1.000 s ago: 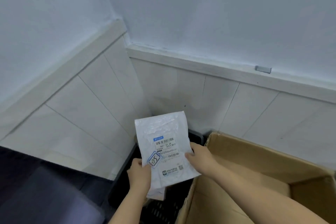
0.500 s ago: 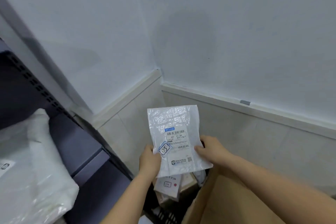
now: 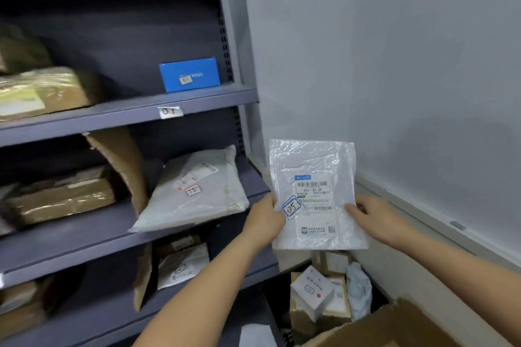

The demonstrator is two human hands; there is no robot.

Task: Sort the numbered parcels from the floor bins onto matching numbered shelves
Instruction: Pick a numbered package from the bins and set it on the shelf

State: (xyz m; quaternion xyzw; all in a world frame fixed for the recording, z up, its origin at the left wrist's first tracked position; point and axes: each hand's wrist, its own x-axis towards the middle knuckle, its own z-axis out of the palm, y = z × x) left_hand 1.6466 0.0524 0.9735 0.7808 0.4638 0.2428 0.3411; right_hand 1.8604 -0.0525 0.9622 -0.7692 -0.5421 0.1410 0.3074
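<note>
Head view: both hands pinch a flat, crinkled white plastic parcel point(image 3: 313, 194) marked 05, left hand point(image 3: 265, 220) and right hand point(image 3: 375, 217) at its edges. Grey metal shelves point(image 3: 127, 114) stand left.

Parcel: a flat white plastic mailer point(image 3: 313, 166) marked "05", held upright in front of the wall.
Hands: left hand point(image 3: 266, 220) pinches the mailer's left edge by the "05" tag; right hand point(image 3: 372, 215) grips its right edge.
Shelves: a dark grey shelf unit point(image 3: 197, 97) to the left, one edge tagged "01" point(image 3: 170, 112).
On shelves: a blue box point(image 3: 189, 74), a white bag point(image 3: 197, 191), brown parcels point(image 3: 60, 197).
Floor: a bin of small parcels point(image 3: 318, 290) below the mailer; a cardboard box point(image 3: 394, 327) beside it.
</note>
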